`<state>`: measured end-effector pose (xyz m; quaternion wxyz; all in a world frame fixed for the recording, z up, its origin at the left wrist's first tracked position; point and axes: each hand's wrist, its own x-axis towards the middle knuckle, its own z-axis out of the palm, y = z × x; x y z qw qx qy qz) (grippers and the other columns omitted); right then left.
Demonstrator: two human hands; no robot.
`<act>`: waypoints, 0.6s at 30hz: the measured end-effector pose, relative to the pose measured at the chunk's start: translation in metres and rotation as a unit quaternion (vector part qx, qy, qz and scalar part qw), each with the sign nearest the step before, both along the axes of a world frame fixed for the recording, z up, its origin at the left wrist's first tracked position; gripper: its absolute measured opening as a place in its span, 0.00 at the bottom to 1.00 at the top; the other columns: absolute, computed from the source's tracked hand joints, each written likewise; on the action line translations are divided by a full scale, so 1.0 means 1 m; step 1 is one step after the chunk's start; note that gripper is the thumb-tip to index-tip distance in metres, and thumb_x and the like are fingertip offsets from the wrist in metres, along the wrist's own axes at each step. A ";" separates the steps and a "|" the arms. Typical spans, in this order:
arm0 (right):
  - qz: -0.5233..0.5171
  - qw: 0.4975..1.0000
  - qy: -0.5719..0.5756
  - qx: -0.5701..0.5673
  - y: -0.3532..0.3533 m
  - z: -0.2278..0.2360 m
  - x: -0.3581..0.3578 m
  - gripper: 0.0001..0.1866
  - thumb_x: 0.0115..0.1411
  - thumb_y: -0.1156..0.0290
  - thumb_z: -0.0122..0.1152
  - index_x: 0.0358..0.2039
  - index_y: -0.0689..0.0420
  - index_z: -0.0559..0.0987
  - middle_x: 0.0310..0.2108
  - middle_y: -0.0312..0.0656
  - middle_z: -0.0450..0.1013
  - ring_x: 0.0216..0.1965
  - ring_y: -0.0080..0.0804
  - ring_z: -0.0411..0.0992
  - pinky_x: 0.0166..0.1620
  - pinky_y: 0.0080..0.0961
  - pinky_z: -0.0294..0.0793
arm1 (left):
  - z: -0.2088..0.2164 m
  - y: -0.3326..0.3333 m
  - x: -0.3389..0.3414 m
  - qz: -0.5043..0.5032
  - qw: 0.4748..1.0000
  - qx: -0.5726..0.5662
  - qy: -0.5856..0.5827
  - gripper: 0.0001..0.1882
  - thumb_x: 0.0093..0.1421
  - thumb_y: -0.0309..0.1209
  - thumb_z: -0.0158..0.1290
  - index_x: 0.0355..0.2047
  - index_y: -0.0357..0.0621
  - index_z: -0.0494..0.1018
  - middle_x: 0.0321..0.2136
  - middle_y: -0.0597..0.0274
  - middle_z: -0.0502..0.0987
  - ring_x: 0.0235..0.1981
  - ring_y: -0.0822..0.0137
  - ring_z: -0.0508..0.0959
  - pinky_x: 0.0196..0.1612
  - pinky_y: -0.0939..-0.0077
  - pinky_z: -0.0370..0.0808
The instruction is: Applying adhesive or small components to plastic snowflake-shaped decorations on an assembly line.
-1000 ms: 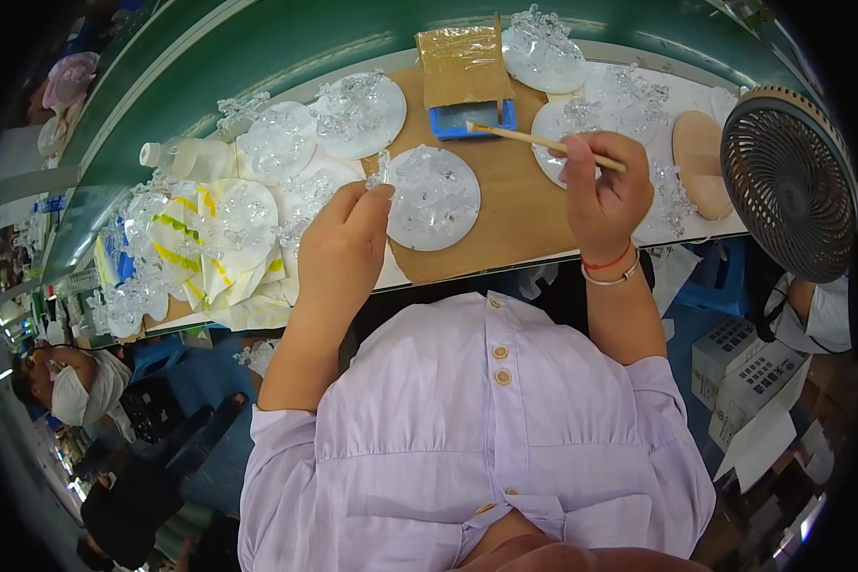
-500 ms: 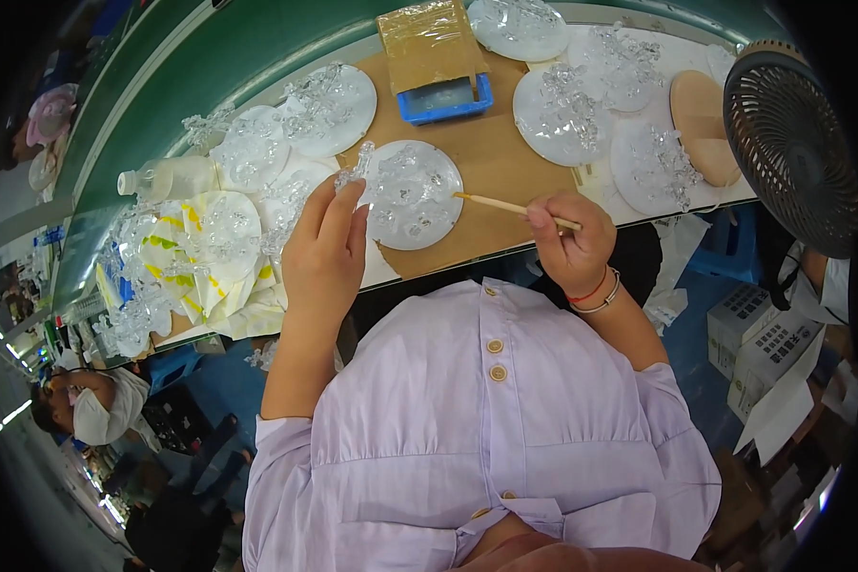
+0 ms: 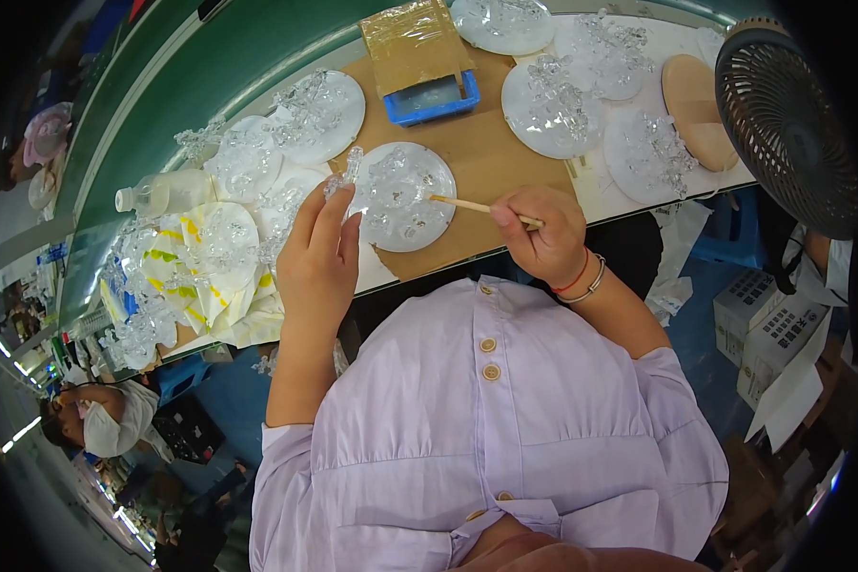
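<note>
My left hand [image 3: 316, 238] pinches a clear plastic piece [image 3: 354, 164] upright by the left edge of a round frosted disc [image 3: 437, 221]. Small clear parts are spread over that disc, too fine to tell apart. Between the fingers of my right hand [image 3: 547, 229] is a thin wooden stick [image 3: 475, 205] with an amber tip, slanting to the left. Its tip is over the right part of the disc; whether it touches cannot be made out.
A blue tray [image 3: 433, 107] with a cardboard cover stands behind the disc. More discs bearing clear parts lie left [image 3: 326, 133] and right [image 3: 548, 124]. A translucent bottle [image 3: 167, 194] lies far left, a dark fan [image 3: 782, 133] stands far right. Brown cardboard [image 3: 491, 143] covers the tabletop's middle.
My right hand has moved left with the stick, bringing its tip from the disc's right edge to over the disc. My left hand still holds the clear piece. The view has shifted slightly.
</note>
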<state>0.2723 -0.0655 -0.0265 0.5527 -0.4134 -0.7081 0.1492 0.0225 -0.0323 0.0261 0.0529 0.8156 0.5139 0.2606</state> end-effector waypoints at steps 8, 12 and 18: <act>-0.011 1.000 -0.016 -0.022 -0.006 0.005 0.010 0.06 0.57 0.80 0.60 0.30 0.60 0.71 0.21 0.44 0.73 0.18 0.34 0.69 0.22 0.24 0.67 | -0.002 0.000 0.000 0.003 1.000 -0.011 0.003 0.17 0.53 0.25 0.61 0.45 0.49 0.76 0.46 0.59 0.77 0.31 0.61 0.81 0.32 0.72 0.77; -0.006 1.000 -0.005 -0.027 -0.012 0.005 0.011 0.05 0.58 0.80 0.60 0.30 0.61 0.71 0.21 0.44 0.73 0.19 0.35 0.70 0.23 0.24 0.67 | -0.001 -0.001 0.000 0.005 1.000 -0.014 0.003 0.18 0.53 0.26 0.61 0.45 0.49 0.75 0.47 0.59 0.77 0.36 0.59 0.81 0.35 0.71 0.78; -0.013 1.000 0.001 -0.004 -0.009 0.003 0.013 0.05 0.58 0.81 0.60 0.31 0.62 0.71 0.22 0.45 0.73 0.20 0.35 0.71 0.24 0.24 0.69 | 0.001 -0.002 0.001 0.009 0.999 -0.036 0.001 0.18 0.54 0.27 0.61 0.46 0.50 0.75 0.47 0.58 0.76 0.38 0.56 0.80 0.37 0.69 0.78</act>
